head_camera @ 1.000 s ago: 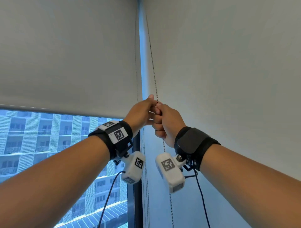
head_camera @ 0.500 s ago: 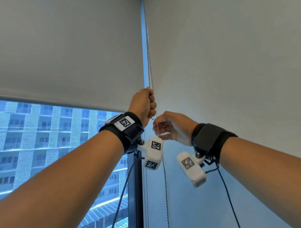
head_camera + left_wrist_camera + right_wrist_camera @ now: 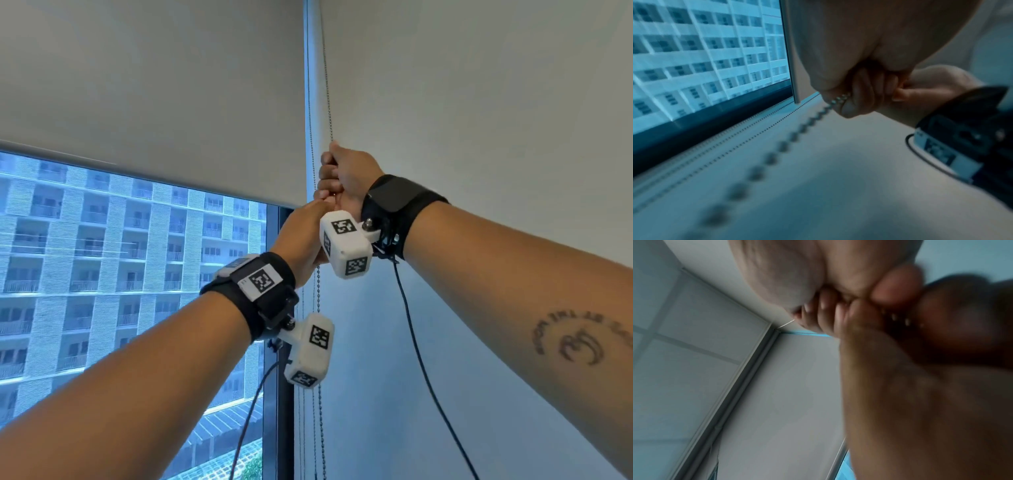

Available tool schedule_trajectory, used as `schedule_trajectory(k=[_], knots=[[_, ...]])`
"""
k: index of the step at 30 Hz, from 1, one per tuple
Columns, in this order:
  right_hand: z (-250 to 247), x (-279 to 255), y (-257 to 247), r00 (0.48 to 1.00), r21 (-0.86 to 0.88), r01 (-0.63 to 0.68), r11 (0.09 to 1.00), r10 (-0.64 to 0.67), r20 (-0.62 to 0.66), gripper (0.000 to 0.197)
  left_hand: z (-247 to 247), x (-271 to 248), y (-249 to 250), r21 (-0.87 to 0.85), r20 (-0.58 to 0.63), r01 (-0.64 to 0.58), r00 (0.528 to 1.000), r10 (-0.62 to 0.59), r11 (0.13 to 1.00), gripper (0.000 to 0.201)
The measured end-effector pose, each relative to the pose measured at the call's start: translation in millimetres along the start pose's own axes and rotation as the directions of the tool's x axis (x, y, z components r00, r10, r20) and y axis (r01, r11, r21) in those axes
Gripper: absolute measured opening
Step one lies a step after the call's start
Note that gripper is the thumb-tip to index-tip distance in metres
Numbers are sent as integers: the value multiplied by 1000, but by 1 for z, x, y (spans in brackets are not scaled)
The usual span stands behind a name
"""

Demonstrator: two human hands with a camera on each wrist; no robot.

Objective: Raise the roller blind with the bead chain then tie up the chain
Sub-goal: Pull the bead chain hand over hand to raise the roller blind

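The bead chain (image 3: 328, 85) hangs in the thin gap between the roller blind (image 3: 154, 96) edge and the next blind. The right hand (image 3: 346, 174) is curled tight round it. Just below, touching, the left hand (image 3: 301, 236) grips it too.
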State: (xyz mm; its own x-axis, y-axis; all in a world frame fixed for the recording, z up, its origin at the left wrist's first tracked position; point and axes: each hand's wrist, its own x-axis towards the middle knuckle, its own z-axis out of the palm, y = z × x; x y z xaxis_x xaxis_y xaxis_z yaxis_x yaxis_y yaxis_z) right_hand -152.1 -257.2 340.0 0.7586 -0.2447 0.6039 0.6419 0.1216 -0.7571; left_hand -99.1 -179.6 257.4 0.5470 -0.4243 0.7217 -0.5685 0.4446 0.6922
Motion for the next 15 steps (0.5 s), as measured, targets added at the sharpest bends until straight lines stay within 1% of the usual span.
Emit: schedule_trajectory(k=[2,3,4,5,6,9,10,13,15], knots=[[-3,-3,7,999,5,35,999,-35,-33,41,-8,-5,-7,110,37,21,999,-25,994,40],[-6,-4,10,998,16,46,999,-45,-41,40,-13,-8,-11,146,31,28,999,-33,989,41],[-8,-5,13,998,23,49,999,-48,-48,39,-17,-9,-13,159,22,35,999,-39,987,36],[-10,-7,16,998,26,47,999,-46,-52,38,-22,-7,-12,160,16,40,999,-44,986,31],[-12,-9,20,998,25,45,999,-44,-54,38,-27,-4,-11,160,21,43,999,-47,986,30],[-17,-15,35,998,0,51,999,-51,-38,39,-30,13,1,176,9,54,998,-57,983,48],[-19,-16,39,998,-7,52,999,-52,-25,40,-28,18,6,171,10,50,999,-52,984,49],[-23,-19,45,998,-4,60,998,-60,1,41,-18,35,20,155,31,13,999,-18,988,45],[-23,-23,44,997,-14,77,997,-77,-2,37,-9,42,29,147,26,8,1000,-12,989,45]])
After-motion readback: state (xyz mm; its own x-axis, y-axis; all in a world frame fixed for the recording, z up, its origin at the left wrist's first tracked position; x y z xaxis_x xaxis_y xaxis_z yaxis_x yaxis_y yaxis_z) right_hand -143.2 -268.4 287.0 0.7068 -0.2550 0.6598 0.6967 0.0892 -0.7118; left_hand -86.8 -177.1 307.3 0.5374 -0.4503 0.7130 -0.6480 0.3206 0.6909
